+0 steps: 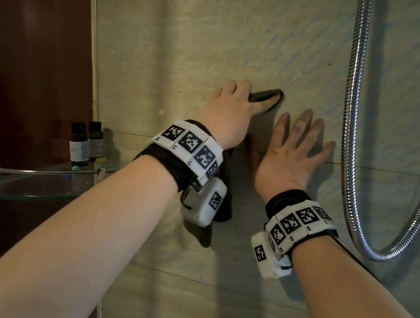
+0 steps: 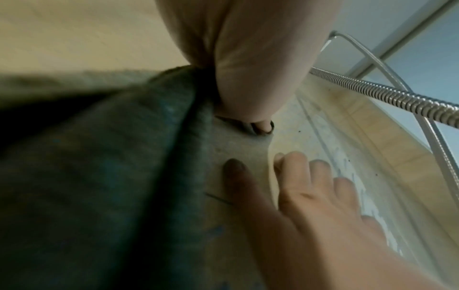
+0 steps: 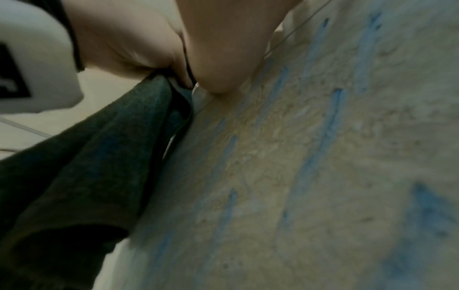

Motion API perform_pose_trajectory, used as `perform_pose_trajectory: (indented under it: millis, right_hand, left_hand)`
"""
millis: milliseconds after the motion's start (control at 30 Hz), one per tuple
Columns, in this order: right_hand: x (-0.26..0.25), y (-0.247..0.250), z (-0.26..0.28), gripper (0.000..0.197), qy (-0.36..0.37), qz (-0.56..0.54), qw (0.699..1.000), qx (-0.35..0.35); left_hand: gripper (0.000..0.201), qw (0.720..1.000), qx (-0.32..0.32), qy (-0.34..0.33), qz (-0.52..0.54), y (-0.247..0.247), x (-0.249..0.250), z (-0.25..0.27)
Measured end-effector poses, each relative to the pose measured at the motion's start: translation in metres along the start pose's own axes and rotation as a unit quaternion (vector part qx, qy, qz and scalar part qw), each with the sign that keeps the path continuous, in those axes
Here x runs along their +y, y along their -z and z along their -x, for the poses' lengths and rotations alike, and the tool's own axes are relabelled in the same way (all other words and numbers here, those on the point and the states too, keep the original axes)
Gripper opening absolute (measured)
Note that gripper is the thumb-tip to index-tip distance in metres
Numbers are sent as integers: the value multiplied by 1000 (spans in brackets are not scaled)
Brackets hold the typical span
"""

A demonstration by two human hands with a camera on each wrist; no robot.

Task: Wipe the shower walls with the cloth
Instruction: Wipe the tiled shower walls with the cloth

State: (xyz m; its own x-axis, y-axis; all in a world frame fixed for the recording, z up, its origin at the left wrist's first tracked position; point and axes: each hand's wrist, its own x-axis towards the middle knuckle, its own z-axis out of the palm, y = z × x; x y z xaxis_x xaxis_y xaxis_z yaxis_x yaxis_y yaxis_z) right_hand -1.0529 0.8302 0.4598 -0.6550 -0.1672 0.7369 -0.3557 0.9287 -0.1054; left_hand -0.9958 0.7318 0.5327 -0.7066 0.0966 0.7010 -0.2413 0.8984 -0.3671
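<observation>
My left hand [image 1: 233, 106] grips a dark green-grey cloth [image 1: 266, 97] and holds it against the beige tiled shower wall [image 1: 191, 49]. The cloth's free end [image 1: 224, 203] hangs down under my left wrist. In the left wrist view the cloth [image 2: 99, 176] bunches under my palm [image 2: 248, 58]. My right hand [image 1: 298, 141] lies flat on the wall just right of the left hand, fingers spread, holding nothing; its thumb [image 2: 238, 176] touches the cloth's edge. Blue streaks [image 3: 323, 157] run down the wall in the right wrist view, beside the cloth [image 3: 99, 157].
A metal shower hose [image 1: 349, 124] hangs in a loop on the right. At the left, a glass corner shelf [image 1: 26, 182] carries two small dark bottles [image 1: 80, 144]. A glass panel edge [image 1: 94, 37] and a brown surface stand behind the shelf.
</observation>
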Motion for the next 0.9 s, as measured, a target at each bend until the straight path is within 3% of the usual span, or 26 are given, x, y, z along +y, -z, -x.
perform_pose_trajectory:
  millis: [100, 267, 467, 700, 900]
  right_hand:
    - [-2, 2, 3, 73, 4, -16, 1000, 14]
    - [-4, 3, 3, 74, -2, -10, 1000, 13]
    - [-2, 2, 1, 73, 0, -3, 1000, 4]
    - [-2, 3, 2, 76, 3, -21, 1000, 8]
    - [-4, 1, 3, 73, -1, -9, 1000, 22]
  left_hand:
    - [70, 1000, 7, -6, -19, -6, -17, 14]
    - [73, 997, 16, 74, 4, -2, -18, 7]
    - [69, 999, 3, -45, -30, -7, -7, 7]
    - [75, 999, 4, 35, -11, -4, -35, 20]
    - [73, 995, -20, -70, -70, -10, -21, 21]
